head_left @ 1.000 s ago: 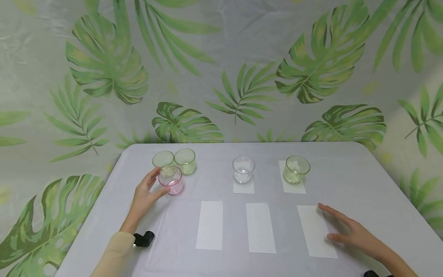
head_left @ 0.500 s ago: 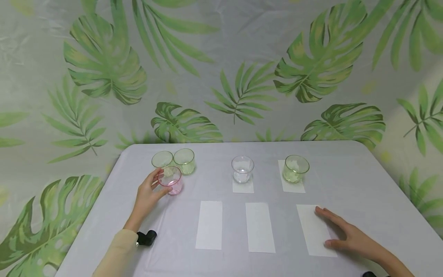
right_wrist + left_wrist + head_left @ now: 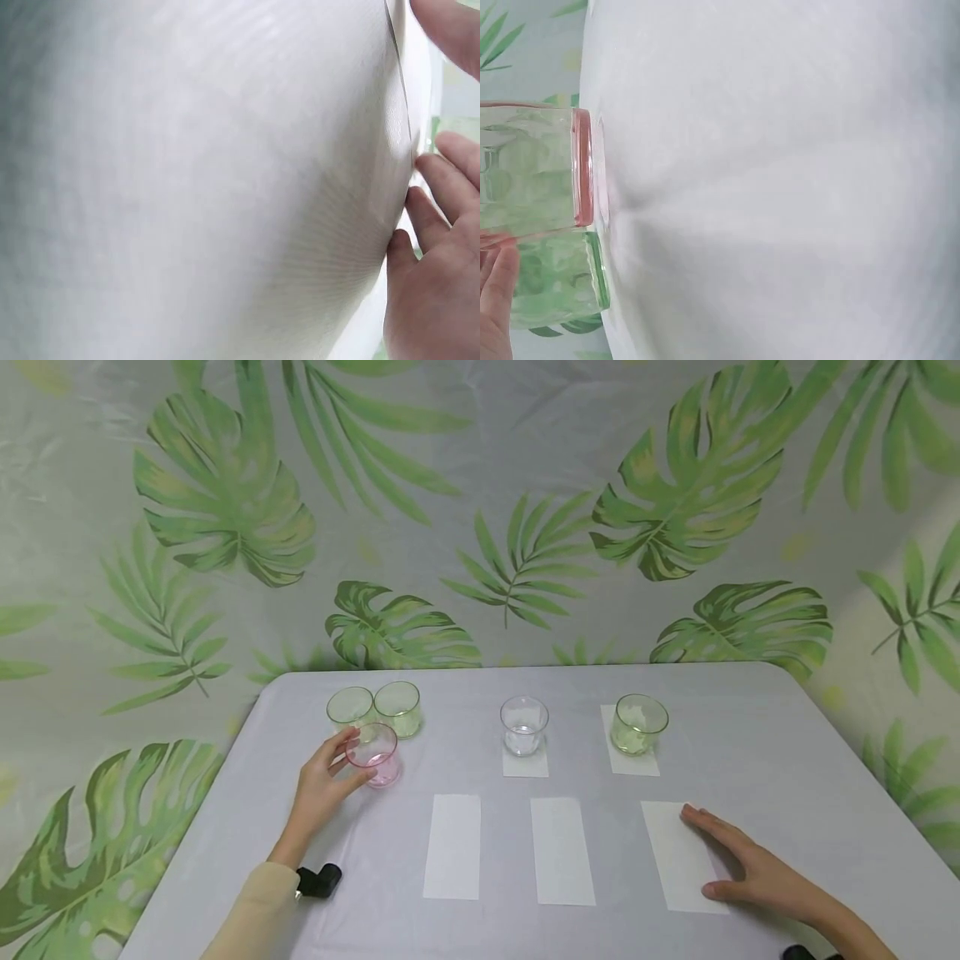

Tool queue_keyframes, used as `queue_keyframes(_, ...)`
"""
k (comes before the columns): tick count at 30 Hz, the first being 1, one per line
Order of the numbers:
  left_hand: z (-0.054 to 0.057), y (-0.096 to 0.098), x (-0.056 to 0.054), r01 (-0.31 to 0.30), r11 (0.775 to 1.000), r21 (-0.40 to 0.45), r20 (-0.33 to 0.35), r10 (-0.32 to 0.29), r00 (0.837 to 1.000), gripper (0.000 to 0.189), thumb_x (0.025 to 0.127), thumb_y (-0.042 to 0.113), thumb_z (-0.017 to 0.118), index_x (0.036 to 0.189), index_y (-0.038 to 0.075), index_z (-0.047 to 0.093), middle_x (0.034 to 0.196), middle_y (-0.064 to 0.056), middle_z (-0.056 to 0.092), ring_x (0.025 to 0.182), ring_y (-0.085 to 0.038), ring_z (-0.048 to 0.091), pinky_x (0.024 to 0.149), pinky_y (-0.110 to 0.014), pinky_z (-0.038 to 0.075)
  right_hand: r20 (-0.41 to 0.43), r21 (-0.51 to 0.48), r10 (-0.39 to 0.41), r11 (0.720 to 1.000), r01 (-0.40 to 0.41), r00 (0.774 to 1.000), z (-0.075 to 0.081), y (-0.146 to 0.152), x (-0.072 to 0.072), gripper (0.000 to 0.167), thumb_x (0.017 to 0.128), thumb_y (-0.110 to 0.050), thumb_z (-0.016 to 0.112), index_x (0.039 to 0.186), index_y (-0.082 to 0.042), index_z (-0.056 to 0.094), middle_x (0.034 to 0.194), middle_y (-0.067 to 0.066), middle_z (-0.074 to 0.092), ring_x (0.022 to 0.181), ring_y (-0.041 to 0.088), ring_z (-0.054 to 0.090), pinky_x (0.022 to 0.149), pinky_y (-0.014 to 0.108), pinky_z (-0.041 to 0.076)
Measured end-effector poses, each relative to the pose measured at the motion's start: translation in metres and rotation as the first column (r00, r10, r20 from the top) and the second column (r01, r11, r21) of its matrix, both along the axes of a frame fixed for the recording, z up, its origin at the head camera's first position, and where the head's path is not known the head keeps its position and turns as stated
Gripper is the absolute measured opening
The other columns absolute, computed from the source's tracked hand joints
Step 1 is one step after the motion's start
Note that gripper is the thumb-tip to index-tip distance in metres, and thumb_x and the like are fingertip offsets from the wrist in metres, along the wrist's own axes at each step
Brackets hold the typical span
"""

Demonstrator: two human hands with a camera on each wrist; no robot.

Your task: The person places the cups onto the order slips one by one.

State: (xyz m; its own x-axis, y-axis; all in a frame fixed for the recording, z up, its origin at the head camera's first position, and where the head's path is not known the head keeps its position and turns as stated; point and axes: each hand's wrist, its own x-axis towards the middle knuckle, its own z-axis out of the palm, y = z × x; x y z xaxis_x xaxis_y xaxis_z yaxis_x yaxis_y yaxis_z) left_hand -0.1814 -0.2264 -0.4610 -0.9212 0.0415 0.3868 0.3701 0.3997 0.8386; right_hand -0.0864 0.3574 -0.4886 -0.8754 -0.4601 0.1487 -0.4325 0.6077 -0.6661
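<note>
My left hand (image 3: 318,797) grips a pink glass cup (image 3: 382,767) by its sides, thumb at the near side and fingers at the far left. The cup is upright; in the left wrist view its base (image 3: 583,169) looks just off the white cloth. Right behind it stand two green glass cups, the left one (image 3: 345,702) partly hidden and the other (image 3: 405,714) beside it. My right hand (image 3: 757,872), fingers loosely extended and holding nothing, lies at the right edge of a white paper rectangle (image 3: 675,860); its fingers (image 3: 442,184) show in the right wrist view.
A clear glass cup (image 3: 523,735) and a green glass cup (image 3: 636,735) stand on back-row papers. Two more white papers, one left (image 3: 452,847) and one central (image 3: 562,852), lie in the front row. A leaf-print curtain (image 3: 525,460) hangs behind the table (image 3: 787,735).
The pink cup has shifted slightly towards me and to the right in my left hand, away from the green cups. My right hand moved slightly left over the paper, then stayed nearly still.
</note>
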Motion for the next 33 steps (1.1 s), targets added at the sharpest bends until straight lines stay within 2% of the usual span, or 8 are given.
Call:
queue_keyframes(4, 0.004, 0.01, 0.002, 0.043, 0.998, 0.035, 0.015, -0.044, 0.999, 0.072, 0.073, -0.001, 0.081, 0.136, -0.004, 0.046, 0.131, -0.024, 0.052, 0.12, -0.036, 0.049, 0.099, -0.033, 0.044, -0.012, 0.012, 0.007, 1.0, -0.007, 1.0, 0.0, -0.001, 0.001, 0.088, 0.074, -0.017, 0.08, 0.147, -0.004, 0.033, 0.15, -0.027, 0.02, 0.131, -0.017, 0.008, 0.093, -0.002, 0.009)
queue_keyframes(11, 0.013, 0.035, 0.006, 0.12, 0.992, 0.036, 0.027, -0.121, 0.992, 0.07, 0.074, 0.004, 0.082, 0.136, 0.002, 0.049, 0.132, -0.016, 0.054, 0.121, -0.028, 0.05, 0.1, -0.023, 0.043, 0.005, 0.015, -0.001, 1.0, 0.001, 1.0, -0.001, -0.002, 0.001, 0.088, 0.074, -0.019, 0.079, 0.148, -0.005, 0.033, 0.149, -0.027, 0.02, 0.131, -0.018, 0.007, 0.092, -0.002, 0.008)
queue_keyframes(18, 0.05, 0.074, 0.022, 0.234, 0.972, 0.024, 0.023, -0.234, 0.972, 0.068, 0.074, -0.004, 0.079, 0.134, -0.009, 0.047, 0.13, -0.025, 0.053, 0.12, -0.038, 0.05, 0.1, -0.04, 0.044, 0.007, 0.03, -0.016, 0.999, 0.016, 1.0, -0.001, 0.0, 0.0, 0.09, 0.073, -0.02, 0.08, 0.148, -0.007, 0.033, 0.148, -0.028, 0.019, 0.13, -0.019, 0.006, 0.091, -0.002, 0.007)
queue_keyframes(21, 0.054, 0.089, 0.023, 0.288, 0.957, 0.024, 0.007, -0.288, 0.958, 0.068, 0.074, -0.004, 0.079, 0.133, -0.01, 0.047, 0.13, -0.024, 0.053, 0.12, -0.039, 0.05, 0.1, -0.039, 0.046, 0.004, 0.027, -0.017, 0.999, 0.017, 1.0, -0.001, 0.0, 0.0, 0.089, 0.073, -0.021, 0.08, 0.148, -0.007, 0.033, 0.148, -0.028, 0.02, 0.13, -0.019, 0.007, 0.091, -0.002, 0.007)
queue_keyframes(25, 0.056, 0.109, 0.025, 0.373, 0.927, 0.035, -0.015, -0.372, 0.928, 0.068, 0.073, -0.006, 0.079, 0.132, -0.012, 0.046, 0.13, -0.027, 0.051, 0.119, -0.041, 0.05, 0.098, -0.041, 0.047, -0.014, 0.032, -0.016, 0.999, 0.016, 1.0, -0.001, 0.001, 0.0, 0.089, 0.073, -0.022, 0.08, 0.148, -0.007, 0.033, 0.147, -0.03, 0.018, 0.13, -0.02, 0.007, 0.092, -0.003, 0.007)
queue_keyframes(33, 0.059, 0.15, 0.03, 0.482, 0.875, 0.05, -0.002, -0.483, 0.876, 0.068, 0.071, -0.006, 0.08, 0.13, -0.013, 0.047, 0.128, -0.028, 0.052, 0.118, -0.039, 0.051, 0.097, -0.042, 0.048, 0.005, 0.033, -0.015, 0.999, 0.015, 1.0, -0.001, 0.0, 0.0, 0.089, 0.074, -0.022, 0.08, 0.148, -0.007, 0.033, 0.148, -0.027, 0.02, 0.13, -0.019, 0.007, 0.091, -0.003, 0.008)
